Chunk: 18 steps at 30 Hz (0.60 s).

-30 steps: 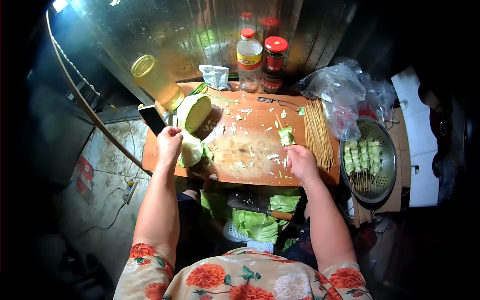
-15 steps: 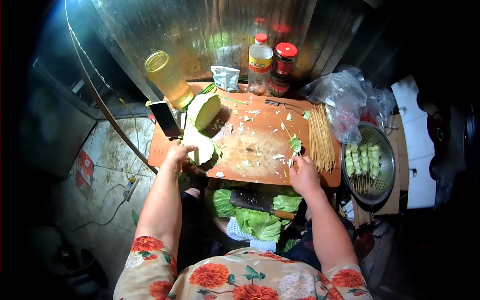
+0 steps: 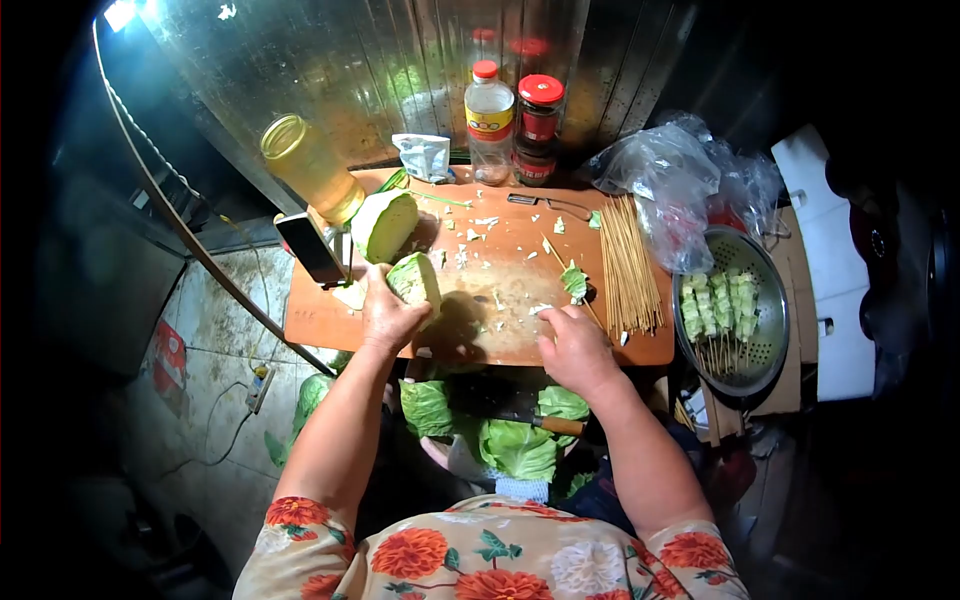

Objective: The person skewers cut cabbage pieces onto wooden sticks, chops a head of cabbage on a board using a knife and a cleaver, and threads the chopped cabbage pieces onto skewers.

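Observation:
My left hand (image 3: 392, 318) is wrapped round a cut cabbage piece (image 3: 413, 280), raised at the left part of the wooden board (image 3: 490, 345). Behind it lies a larger cabbage half (image 3: 384, 226). My right hand (image 3: 577, 350) is over the board's front right part, its fingers curled near small white cabbage scraps; whether they pinch anything is too small to tell. Just beyond that hand, a skewer with a folded green leaf (image 3: 574, 281) lies on the board. To its right is a bundle of bare wooden skewers (image 3: 628, 268).
A phone (image 3: 310, 248) leans at the left by a yellow jar (image 3: 313, 168). A bottle (image 3: 490, 125) and stacked jars (image 3: 538, 125) line the back. At right are plastic bags (image 3: 665, 180) and a colander (image 3: 772, 352) with filled skewers. A cleaver (image 3: 560, 425) rests below on leaves.
My left hand has left the phone and taken hold of the smaller cabbage piece, lifting it rightward. My right hand has let go of the leaf skewer and moved left.

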Tool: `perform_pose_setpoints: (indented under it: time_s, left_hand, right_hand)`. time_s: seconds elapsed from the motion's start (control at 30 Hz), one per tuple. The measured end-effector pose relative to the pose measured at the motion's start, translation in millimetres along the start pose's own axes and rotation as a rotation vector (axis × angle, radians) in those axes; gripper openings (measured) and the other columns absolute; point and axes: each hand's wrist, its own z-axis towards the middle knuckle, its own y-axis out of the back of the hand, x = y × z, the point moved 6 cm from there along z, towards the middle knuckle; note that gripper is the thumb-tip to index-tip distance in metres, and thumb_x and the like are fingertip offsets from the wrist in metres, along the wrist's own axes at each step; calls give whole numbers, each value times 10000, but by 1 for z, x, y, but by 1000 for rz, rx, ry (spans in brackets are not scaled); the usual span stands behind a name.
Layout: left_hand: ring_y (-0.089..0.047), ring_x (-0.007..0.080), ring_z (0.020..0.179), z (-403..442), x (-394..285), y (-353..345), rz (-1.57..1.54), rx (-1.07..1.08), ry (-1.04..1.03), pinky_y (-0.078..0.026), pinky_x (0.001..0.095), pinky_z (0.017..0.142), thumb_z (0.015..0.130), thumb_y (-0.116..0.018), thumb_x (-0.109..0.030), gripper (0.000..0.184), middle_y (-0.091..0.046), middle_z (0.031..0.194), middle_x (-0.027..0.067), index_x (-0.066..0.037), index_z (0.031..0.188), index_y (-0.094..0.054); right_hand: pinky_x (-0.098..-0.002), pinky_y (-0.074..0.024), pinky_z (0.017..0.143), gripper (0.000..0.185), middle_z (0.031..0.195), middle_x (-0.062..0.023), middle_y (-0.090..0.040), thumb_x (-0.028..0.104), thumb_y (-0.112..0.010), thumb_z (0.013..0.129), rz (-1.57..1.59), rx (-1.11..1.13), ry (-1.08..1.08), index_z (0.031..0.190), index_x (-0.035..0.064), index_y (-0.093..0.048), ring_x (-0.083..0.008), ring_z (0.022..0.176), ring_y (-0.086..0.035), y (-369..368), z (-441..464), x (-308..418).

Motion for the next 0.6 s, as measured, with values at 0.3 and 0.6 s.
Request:
perform_pose_setpoints:
  time_s: [0.3,0.6]
  left_hand:
    - [-576,315,1061,-31,-60,-31,313,1050,-136,-471,356,894,561,-783,-174,815,-592,1129,191,-47,1297,-458]
    - [-557,238,1096,7,-25,-93,-107,984,-46,-491,321,892,616,-789,-56,875,-523,1273,166,-103,1392,-388]
  right_hand:
    - [-445,-492,818,261,1014,-183,-608,124,-595,787,21,1,14,1027,21,-606,-375,925,-597,5,1,5]
    - [-421,-502,786,314,1000,-158,-605,114,-644,776,74,110,43,1085,70,-604,-356,889,-607,-32,7,6]
